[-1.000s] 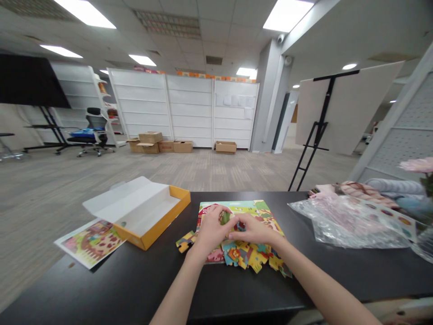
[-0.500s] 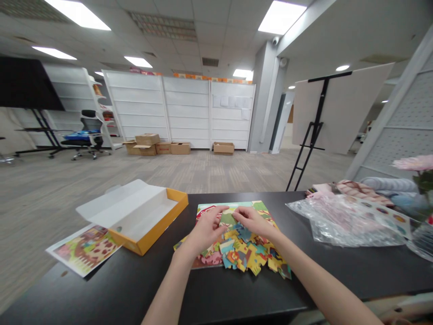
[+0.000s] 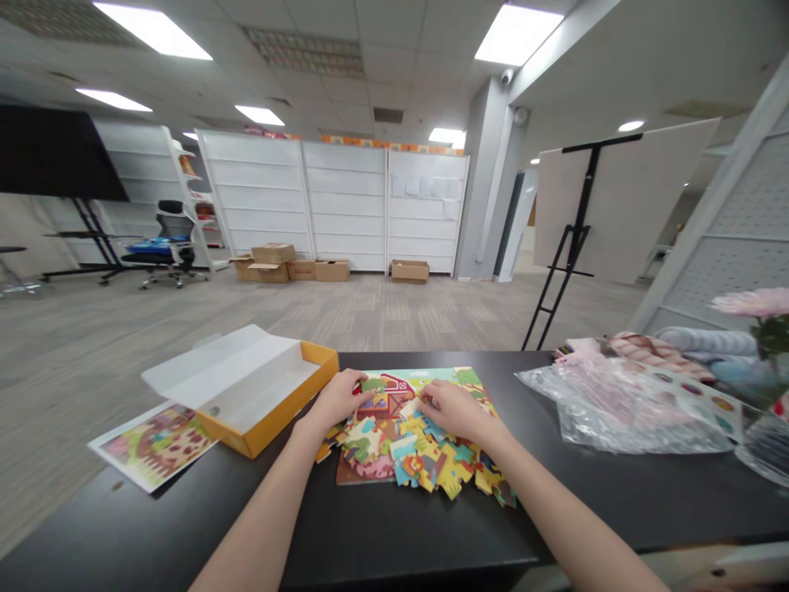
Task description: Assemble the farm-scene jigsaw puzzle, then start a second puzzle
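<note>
A farm-picture puzzle board (image 3: pixel 394 403) with a red barn lies on the black table, partly under a loose heap of jigsaw pieces (image 3: pixel 425 464). At the board's upper left, my left hand (image 3: pixel 341 399) pinches a greenish puzzle piece (image 3: pixel 373 384) between thumb and fingers. My right hand (image 3: pixel 454 407) is over the right part of the board, at the top of the heap. Its fingers are curled together, and whatever is between them is hidden.
An open yellow box (image 3: pixel 283 411) with a white lid stands left of the board, beside a printed picture sheet (image 3: pixel 154 444). Clear plastic packaging (image 3: pixel 641 411) lies at the right, near rolled fabrics (image 3: pixel 666 353) and a pink flower (image 3: pixel 752 302).
My hands have moved apart. The left hand has gone left with the green piece, uncovering the red barn; my right hand remains near the heap.
</note>
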{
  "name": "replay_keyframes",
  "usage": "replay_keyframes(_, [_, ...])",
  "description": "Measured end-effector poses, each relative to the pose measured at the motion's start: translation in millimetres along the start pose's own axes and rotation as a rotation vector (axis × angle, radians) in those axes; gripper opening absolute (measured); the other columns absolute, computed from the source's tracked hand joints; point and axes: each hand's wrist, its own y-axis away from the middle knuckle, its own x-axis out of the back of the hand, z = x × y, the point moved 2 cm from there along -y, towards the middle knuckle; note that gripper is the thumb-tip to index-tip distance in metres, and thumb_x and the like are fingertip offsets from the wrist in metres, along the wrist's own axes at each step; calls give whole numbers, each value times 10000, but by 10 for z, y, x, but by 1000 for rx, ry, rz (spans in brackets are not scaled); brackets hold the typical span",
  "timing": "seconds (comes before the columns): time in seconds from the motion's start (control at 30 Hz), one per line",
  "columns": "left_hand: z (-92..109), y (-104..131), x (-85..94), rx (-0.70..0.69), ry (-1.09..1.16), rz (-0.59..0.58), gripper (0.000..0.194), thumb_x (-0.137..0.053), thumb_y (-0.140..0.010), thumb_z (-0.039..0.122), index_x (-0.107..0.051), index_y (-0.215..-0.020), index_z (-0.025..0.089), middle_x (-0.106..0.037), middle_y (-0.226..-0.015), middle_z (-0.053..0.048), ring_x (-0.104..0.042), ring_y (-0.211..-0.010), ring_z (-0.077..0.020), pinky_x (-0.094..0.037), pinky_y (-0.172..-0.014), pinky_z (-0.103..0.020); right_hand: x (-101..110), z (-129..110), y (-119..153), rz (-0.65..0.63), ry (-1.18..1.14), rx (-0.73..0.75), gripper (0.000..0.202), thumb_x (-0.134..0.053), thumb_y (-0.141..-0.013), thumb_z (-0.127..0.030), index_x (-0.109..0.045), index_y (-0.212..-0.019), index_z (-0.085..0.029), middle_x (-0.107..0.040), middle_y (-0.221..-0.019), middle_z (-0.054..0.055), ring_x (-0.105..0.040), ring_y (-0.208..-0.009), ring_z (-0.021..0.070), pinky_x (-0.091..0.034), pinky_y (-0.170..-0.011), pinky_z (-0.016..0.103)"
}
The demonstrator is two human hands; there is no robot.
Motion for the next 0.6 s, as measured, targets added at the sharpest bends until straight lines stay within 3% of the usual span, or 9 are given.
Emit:
replay_keyframes(0.27, [-178,-33,-41,8,-46,34,367,-579,-851,403,-710,-1084,152,-716,-1124,-137,-671,-997,-261,-517,-922,-371,75,156,-36,45,-21,-56,233,-543,-957,-372,-700,-979,-201,-702,-958,70,-639,-848,190,-404,-719,266])
replay_keyframes(0.47, [-195,-38,-94,32,-18,42,422,-541,-871,409,-689,-1174,156,-704,-1215,-129,-664,-1035,-261,-511,-965,-382,321,798,15,254,-9,-343,241,-497,-948,-300,-707,-883,-202,-726,-882,66,-636,-791,195,-412,-684,276])
replay_keyframes(0.6, [-202,-45,-109,44,-3,43,442,-537,-868,420,-683,-1190,155,-682,-1271,-132,-631,-1144,-283,-485,-1022,-400,287,1130,75,306,30,-433,232,-511,-935,-271,-727,-952,-190,-715,-961,96,-647,-856,211,-440,-738,288])
